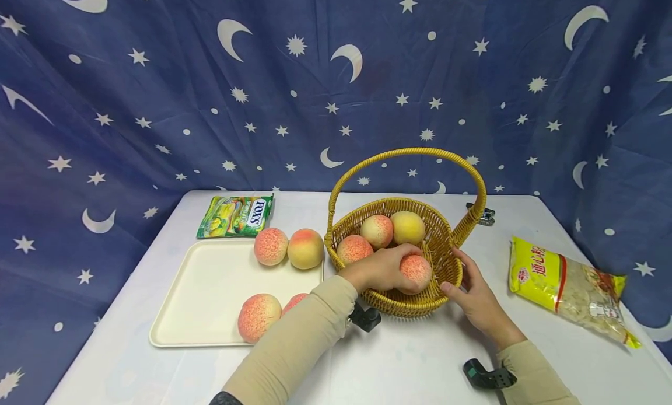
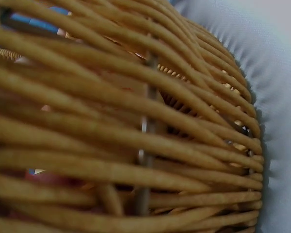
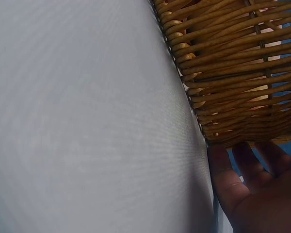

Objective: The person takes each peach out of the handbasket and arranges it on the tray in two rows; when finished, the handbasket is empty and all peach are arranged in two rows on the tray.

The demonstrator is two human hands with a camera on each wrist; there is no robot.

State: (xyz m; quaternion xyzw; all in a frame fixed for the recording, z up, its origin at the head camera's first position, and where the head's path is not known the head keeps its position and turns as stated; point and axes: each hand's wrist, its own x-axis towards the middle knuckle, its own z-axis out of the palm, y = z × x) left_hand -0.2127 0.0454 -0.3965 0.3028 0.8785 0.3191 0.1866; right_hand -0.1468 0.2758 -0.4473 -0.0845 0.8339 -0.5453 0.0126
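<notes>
In the head view my left hand [image 1: 382, 269] reaches into the yellow wicker basket [image 1: 385, 303] and grips a pink speckled peach [image 1: 416, 273], thumb over its top. Three other peaches lie in the basket: a yellow one [image 1: 408, 227], a pink-and-cream one [image 1: 377, 230] and a pink one [image 1: 354, 250]. My right hand [image 1: 479, 303] rests against the basket's right side with its fingers spread. The right wrist view shows fingertips [image 3: 247, 158] touching the weave [image 3: 233, 82]. Only the basket's wall [image 2: 111, 111] fills the left wrist view, which hides the left hand.
Several peaches, one at the front [image 1: 259, 317], sit on a cream tray [image 1: 210, 294], partly behind the left sleeve. A green Fox's bag [image 1: 236, 216] lies behind it. At right are a yellow food packet [image 1: 569, 291] and a dark object [image 1: 486, 217] behind the handle [image 1: 409, 152].
</notes>
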